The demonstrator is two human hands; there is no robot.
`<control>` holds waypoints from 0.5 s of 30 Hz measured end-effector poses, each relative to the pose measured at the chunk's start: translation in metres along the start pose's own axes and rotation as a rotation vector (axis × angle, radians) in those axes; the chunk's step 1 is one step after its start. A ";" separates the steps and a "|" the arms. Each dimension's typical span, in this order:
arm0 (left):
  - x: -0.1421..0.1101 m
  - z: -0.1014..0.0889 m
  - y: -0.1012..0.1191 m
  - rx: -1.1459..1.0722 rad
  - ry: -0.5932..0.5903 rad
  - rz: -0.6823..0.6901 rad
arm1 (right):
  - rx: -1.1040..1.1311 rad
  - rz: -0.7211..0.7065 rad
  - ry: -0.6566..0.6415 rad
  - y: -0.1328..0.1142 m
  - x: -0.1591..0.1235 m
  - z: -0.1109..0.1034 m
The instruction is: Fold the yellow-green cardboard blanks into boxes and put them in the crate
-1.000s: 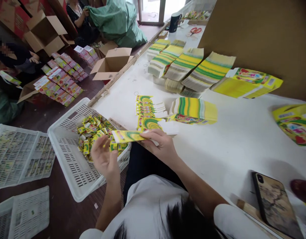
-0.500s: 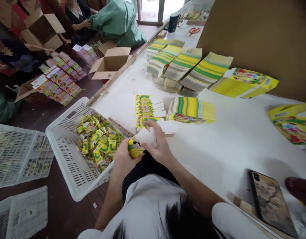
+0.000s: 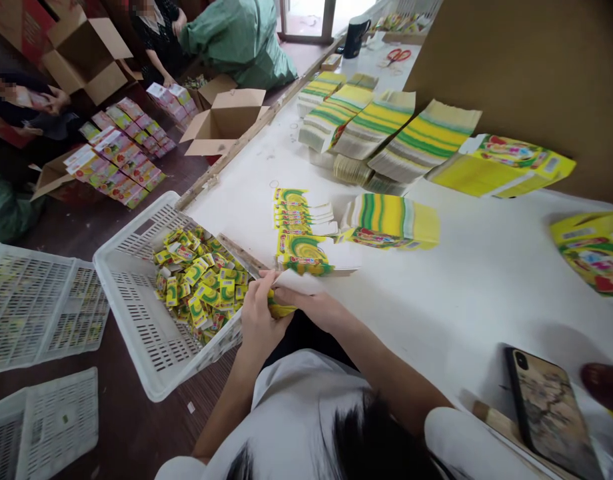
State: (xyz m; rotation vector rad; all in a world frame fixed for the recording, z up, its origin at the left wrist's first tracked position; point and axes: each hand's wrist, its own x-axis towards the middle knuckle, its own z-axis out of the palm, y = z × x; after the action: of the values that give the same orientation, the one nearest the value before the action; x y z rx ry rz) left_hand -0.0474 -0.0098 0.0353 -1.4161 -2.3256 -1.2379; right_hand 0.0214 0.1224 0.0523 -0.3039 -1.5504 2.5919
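A small yellow-green printed carton [image 3: 282, 310] with a white inner side is between my hands, close to my lap. Wrapped around its left side is my left hand [image 3: 259, 317], fingers closed on it. My right hand [image 3: 314, 308] grips the carton's right side, thumb bent inward by the white flap. Much of the carton is hidden by the fingers. Just beyond lie a stack of flat cartons [image 3: 304, 252] and a fanned row of them [image 3: 292, 208] on the white table [image 3: 386, 320]. Left of my hands, a white plastic basket [image 3: 136, 320] holds many small yellow-green boxes [image 3: 199, 280].
Bundles of flat cartons [image 3: 386, 127] stand farther back by a large cardboard sheet [image 3: 511, 80]. A phone [image 3: 551, 407] lies at right; a dark mug [image 3: 356, 37] and red scissors [image 3: 399, 55] are at the far end. Two people sit among boxes at upper left.
My right hand has come down and closed over the carton, its raised index finger now lowered. The left hand has shifted slightly right, fingers higher on the carton. A person's arm has drawn back from the pink boxes.
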 end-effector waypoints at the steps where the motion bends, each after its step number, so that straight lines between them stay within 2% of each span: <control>1: 0.001 -0.001 0.000 -0.002 -0.037 0.022 | 0.005 -0.001 -0.008 -0.001 0.000 -0.002; 4: 0.003 -0.006 -0.001 -0.026 -0.142 0.032 | -0.013 -0.004 0.011 0.002 0.002 -0.005; 7: 0.003 -0.012 -0.003 -0.059 -0.198 -0.059 | -0.080 -0.063 0.028 0.013 0.001 -0.008; 11: 0.001 -0.012 -0.007 -0.125 -0.306 -0.189 | -0.428 -0.274 -0.022 0.017 -0.007 -0.008; 13: 0.000 -0.007 -0.007 -0.168 -0.275 -0.199 | -0.616 -0.336 -0.083 0.015 -0.011 -0.007; 15: -0.001 -0.004 -0.006 -0.216 -0.192 -0.220 | -0.694 -0.381 -0.096 0.013 -0.012 -0.006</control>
State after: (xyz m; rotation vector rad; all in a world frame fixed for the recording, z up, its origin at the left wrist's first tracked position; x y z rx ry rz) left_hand -0.0530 -0.0141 0.0337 -1.4301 -2.6019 -1.5150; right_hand 0.0344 0.1187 0.0395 0.0706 -2.2395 1.7478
